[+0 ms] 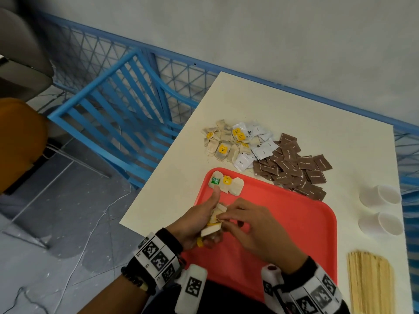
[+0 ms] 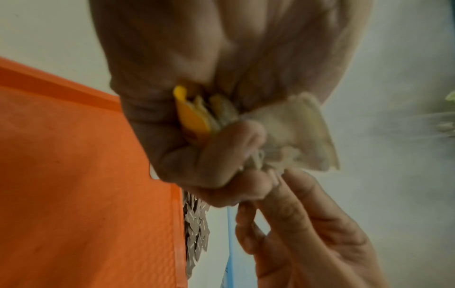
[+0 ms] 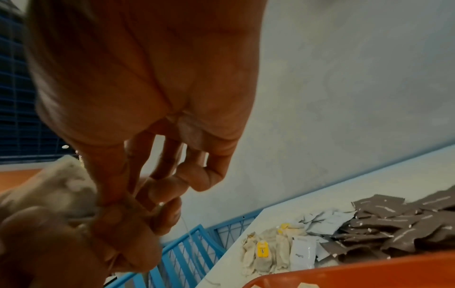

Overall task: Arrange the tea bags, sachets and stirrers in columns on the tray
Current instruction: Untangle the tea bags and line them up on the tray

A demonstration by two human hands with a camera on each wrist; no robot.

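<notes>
Over the left part of the red tray [image 1: 294, 223] my left hand [image 1: 192, 220] grips a bunch of tea bags [image 1: 214, 219] with yellow tags [image 2: 192, 120]; its thumb points up the tray. My right hand [image 1: 251, 227] pinches the top tea bag [image 2: 295, 132] of that bunch with thumb and forefinger [image 3: 108, 179]. Three tea bags [image 1: 226, 182] lie in a row at the tray's far left corner. Loose tea bags [image 1: 223, 143], white sachets [image 1: 256, 143] and brown sachets [image 1: 294, 168] are heaped on the table beyond the tray. Wooden stirrers [image 1: 371, 282] lie at the right.
Two white paper cups [image 1: 381, 209] lie on their sides right of the tray. The cream table [image 1: 294, 114] ends close to the tray's left side. A blue chair [image 1: 118, 123] and blue mesh fence [image 1: 181, 73] stand beyond that edge.
</notes>
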